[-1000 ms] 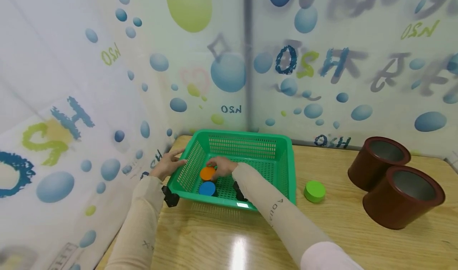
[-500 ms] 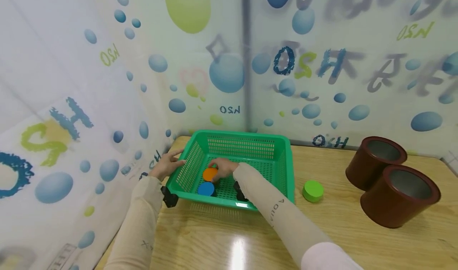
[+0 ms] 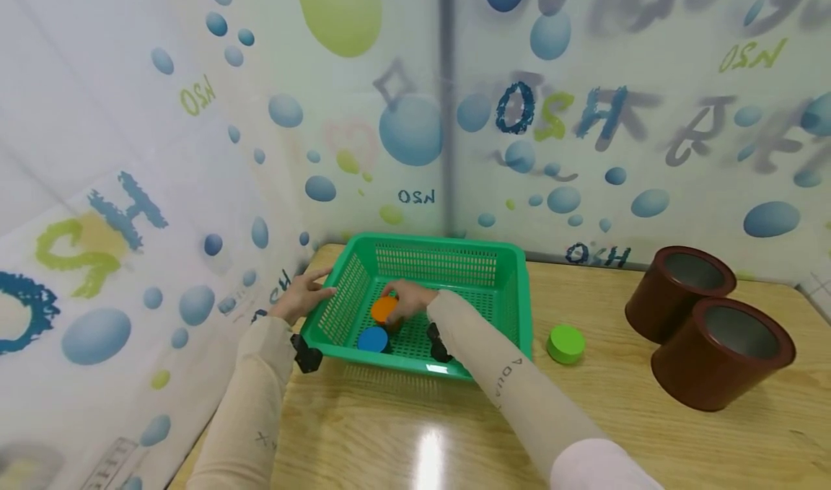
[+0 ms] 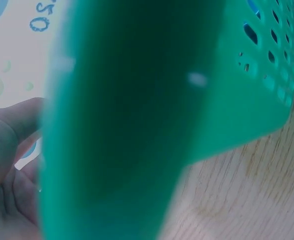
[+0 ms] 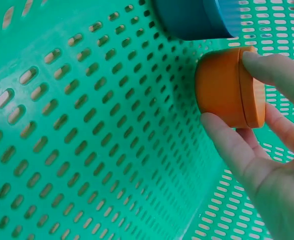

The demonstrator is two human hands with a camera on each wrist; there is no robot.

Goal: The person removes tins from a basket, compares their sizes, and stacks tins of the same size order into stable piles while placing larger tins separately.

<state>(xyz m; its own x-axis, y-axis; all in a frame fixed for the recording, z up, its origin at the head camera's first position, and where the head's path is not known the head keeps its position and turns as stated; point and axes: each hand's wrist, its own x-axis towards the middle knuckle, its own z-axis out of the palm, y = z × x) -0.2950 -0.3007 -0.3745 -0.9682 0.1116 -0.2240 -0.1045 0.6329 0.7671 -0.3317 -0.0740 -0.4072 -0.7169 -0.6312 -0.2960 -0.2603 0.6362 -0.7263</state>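
In the head view a green perforated basket (image 3: 448, 242) stands on the wooden table. My right hand (image 3: 410, 300) reaches inside it and pinches a small round orange container with a lid (image 5: 221, 87). The right wrist view shows thumb and fingertips on its sides; in the head view its top (image 3: 384, 308) looks slightly tilted. Close beside it, untouched, is a blue round container (image 3: 373, 340), which the right wrist view shows only in part. My left hand (image 3: 302, 296) rests at the basket's left rim with fingers mostly straight; the rim hides part of them in the left wrist view.
A light green round container (image 3: 566, 344) sits on the table just right of the basket. Two brown cylindrical cans (image 3: 675, 299) stand at the far right, one in front of the other. Patterned white sheeting (image 3: 454, 151) lines the back and left.
The orange container has shifted a little to the right and away from the blue one, and its top now tilts more. My left hand holds its place at the rim.
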